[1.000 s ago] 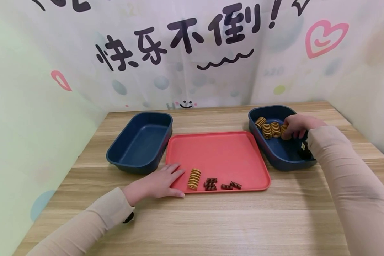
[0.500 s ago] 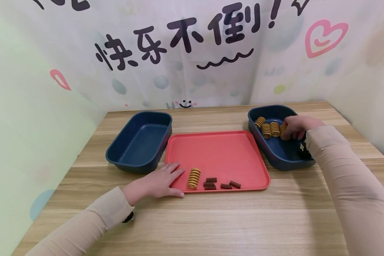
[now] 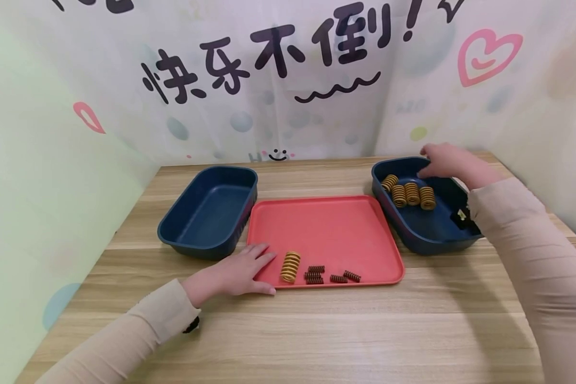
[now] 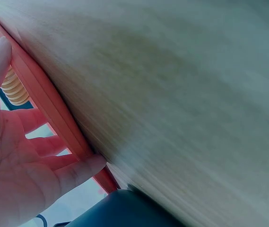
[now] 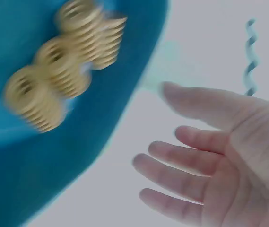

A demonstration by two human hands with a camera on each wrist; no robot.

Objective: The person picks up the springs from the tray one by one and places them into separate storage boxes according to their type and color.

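Observation:
My left hand (image 3: 242, 272) lies flat with straight fingers on the near-left corner of the red tray (image 3: 326, 229); in the left wrist view the fingers (image 4: 77, 170) press against the tray edge (image 4: 49, 113). A yellow spring (image 3: 291, 266) lies just right of that hand, with several small dark brown springs (image 3: 317, 274) beyond it. My right hand (image 3: 444, 160) hovers open and holds nothing above the far rim of the right blue bin (image 3: 432, 234). Several yellow springs (image 3: 412, 193) lie in a row in that bin. The right wrist view shows the open hand (image 5: 210, 156) beside the blurred yellow springs (image 5: 58, 80).
A second blue bin (image 3: 211, 210) stands left of the tray with nothing in it. The wooden table (image 3: 345, 330) runs to a printed backdrop (image 3: 288, 80) behind and walls on both sides. A small dark object (image 3: 461, 214) sits at the right bin's near rim.
My right hand has lifted out of the right bin and moved back over its far rim, uncovering a yellow spring in the row. The left hand has not moved.

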